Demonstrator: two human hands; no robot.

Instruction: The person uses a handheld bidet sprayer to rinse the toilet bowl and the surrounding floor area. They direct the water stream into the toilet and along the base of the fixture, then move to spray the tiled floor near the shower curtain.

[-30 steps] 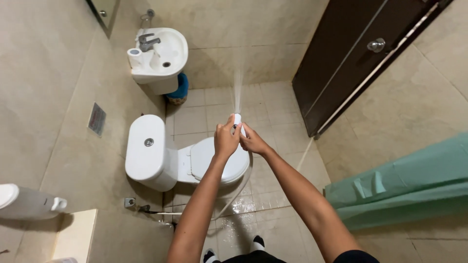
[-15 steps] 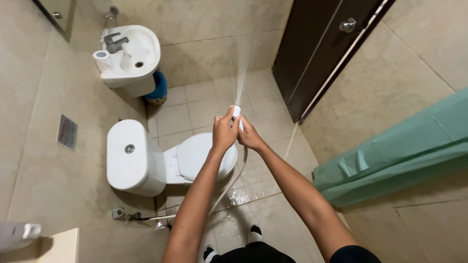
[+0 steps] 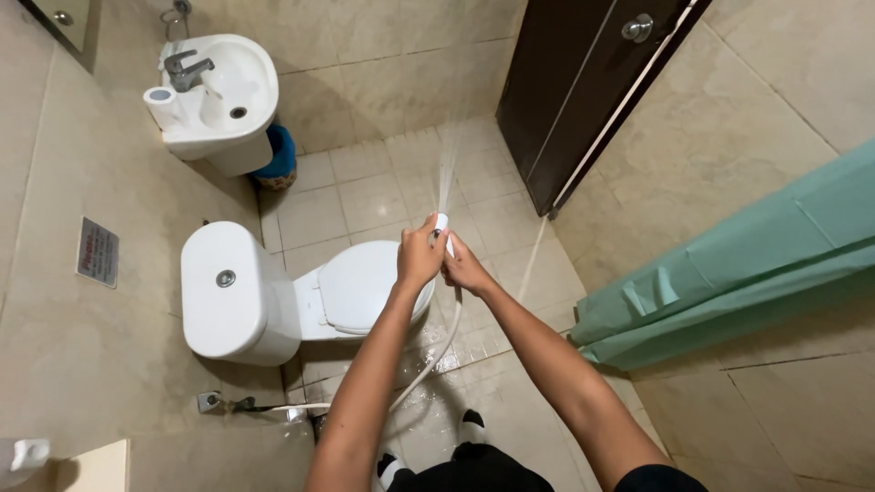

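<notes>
Both hands meet around a white spray nozzle held out over the tiled floor. My left hand wraps its body from the left, and my right hand grips it from the right. A thin jet of water shoots from the nozzle toward the far floor. A white hose hangs from the nozzle down to a wall valve. Just left of my hands is a white toilet with its lid shut.
A white basin with a tap and a paper roll hangs on the left wall, a blue bin beneath it. A dark brown door stands at the far right. A green curtain hangs on the right. The floor by my feet is wet.
The view has shifted, so the toilet and basin sit further right in frame. My hands stay on the nozzle, and the water jet keeps spraying forward.
</notes>
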